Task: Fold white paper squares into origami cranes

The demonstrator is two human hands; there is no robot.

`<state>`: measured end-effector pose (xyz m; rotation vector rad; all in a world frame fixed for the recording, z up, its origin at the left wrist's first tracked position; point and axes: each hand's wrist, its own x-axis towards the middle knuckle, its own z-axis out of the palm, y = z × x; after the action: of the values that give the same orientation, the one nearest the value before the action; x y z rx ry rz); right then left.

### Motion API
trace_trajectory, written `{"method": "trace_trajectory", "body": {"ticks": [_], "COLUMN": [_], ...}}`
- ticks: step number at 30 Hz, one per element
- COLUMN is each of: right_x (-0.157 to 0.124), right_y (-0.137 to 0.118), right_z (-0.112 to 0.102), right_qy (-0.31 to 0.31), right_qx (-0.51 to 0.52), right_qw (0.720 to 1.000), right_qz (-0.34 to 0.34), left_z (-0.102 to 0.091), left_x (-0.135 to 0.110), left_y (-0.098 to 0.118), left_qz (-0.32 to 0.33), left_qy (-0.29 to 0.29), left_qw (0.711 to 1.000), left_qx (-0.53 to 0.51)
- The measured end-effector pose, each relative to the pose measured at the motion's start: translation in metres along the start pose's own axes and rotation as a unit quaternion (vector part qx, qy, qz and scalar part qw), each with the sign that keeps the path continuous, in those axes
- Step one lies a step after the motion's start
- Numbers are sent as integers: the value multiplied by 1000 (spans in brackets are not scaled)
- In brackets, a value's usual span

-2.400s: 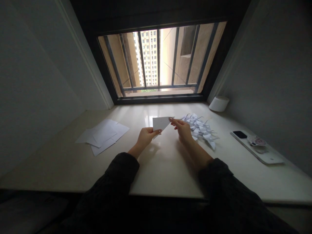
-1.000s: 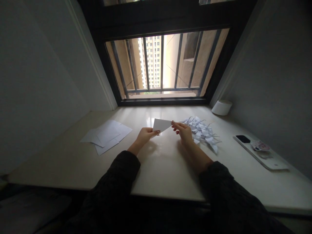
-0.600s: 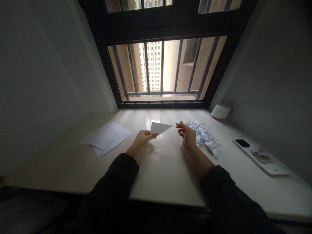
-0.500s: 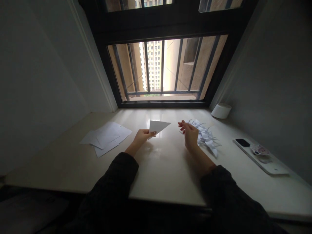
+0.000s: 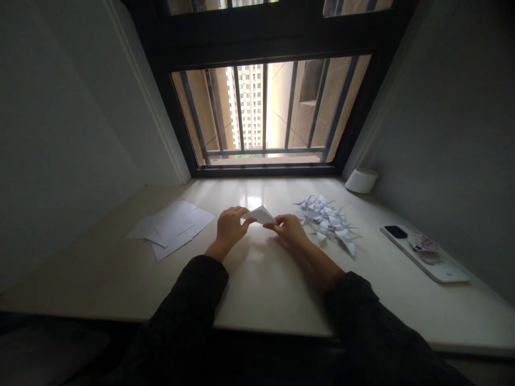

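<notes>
Cream countertop (image 5: 257,284), white paper (image 5: 259,215) between hands (image 5: 230,228)

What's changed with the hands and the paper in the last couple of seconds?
The right hand moved left, away from the paper cranes, and took hold of the white paper, which the left hand kept gripping. The paper now looks folded smaller. The loose sheets and phone stayed put.

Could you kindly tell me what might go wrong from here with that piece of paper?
The folded white paper is held only at its edges between the left hand and right hand, so it might slip or crease unevenly. The right hand is also close to the pile of paper cranes, which could perhaps get bumped.
</notes>
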<state>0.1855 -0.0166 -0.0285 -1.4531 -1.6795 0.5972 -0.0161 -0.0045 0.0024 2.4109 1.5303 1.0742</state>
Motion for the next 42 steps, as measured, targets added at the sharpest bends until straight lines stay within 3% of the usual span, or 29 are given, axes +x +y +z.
{"method": "trace_trajectory", "body": {"ticks": [3,7,9,11,14,17,31,42], "right_x": [0,0,-1,-3,-4,-6,-10,-17], "right_y": [-4,-13,-16,-20,-23,-24,-27,-27], "right_z": [1,7,10,12,13,16,25,33], "right_qy": [4,-6,-1,22,47,33,-42,-73], "right_qx": [105,262,292,306,322,334,361,337], "right_qw": [993,961,952,947,940,935,924,933], "right_qz": [46,89,92,91,105,113,120,107], "left_z": [4,14,19,20,20,21,19,8], "left_x": [2,4,5,4,2,-2,-2,13], "left_y": [3,3,3,4,9,14,23,-1], "left_qz": [-71,-215,-261,-285,-268,-220,-289,-345], "left_qy": [78,54,59,64,6,-42,34,137], "left_qw": [985,912,869,846,842,846,822,770], "left_qx": [-136,-344,-416,-447,-468,-483,-490,-519]}}
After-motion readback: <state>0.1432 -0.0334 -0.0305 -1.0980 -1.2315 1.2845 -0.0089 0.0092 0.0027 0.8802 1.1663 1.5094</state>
